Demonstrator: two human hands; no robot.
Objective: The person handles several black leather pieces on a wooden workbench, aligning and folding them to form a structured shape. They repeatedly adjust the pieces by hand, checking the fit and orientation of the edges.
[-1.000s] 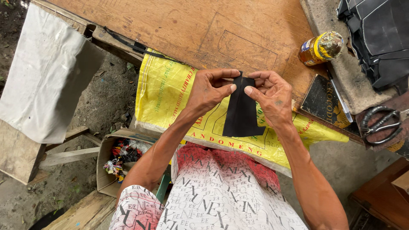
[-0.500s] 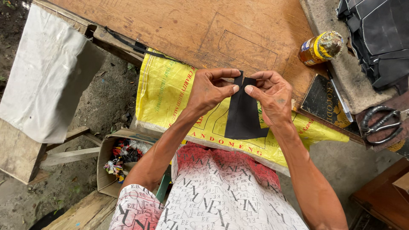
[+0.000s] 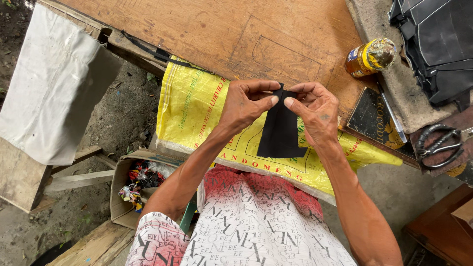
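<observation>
I hold one black piece of material (image 3: pixel 281 130) up in front of me, over the yellow woven sack (image 3: pixel 197 108) that hangs off the near edge of the wooden board (image 3: pixel 236 34). My left hand (image 3: pixel 246 103) pinches its top edge between thumb and forefinger, the other fingers curled in; my right hand (image 3: pixel 318 111) pinches the same top edge just beside it, thumb tip almost meeting the left thumb. Both hands are closed on the piece, and its lower part hangs free towards my lap.

I judge that I am at the stage of working the top edge, folding or lining it up between my fingertips. The next move calls for both pinches to stay firm and level, so the soft piece does not slip or skew while the edge is pressed.

Counting what lies around: one glue tin with a crusted top (image 3: pixel 369 56) at the far right on the board, one pair of scissors (image 3: pixel 441 143) at the right edge, one dark printed card (image 3: pixel 374 120) just right of my right hand with one thin pen-like stick (image 3: pixel 391 116) lying across it. One stack of black bags or sheets (image 3: pixel 436 44) sits far right. One cardboard box of coloured scraps (image 3: pixel 140 180) stands on the ground near left, and one pale cloth (image 3: pixel 47 93) drapes further left.
</observation>
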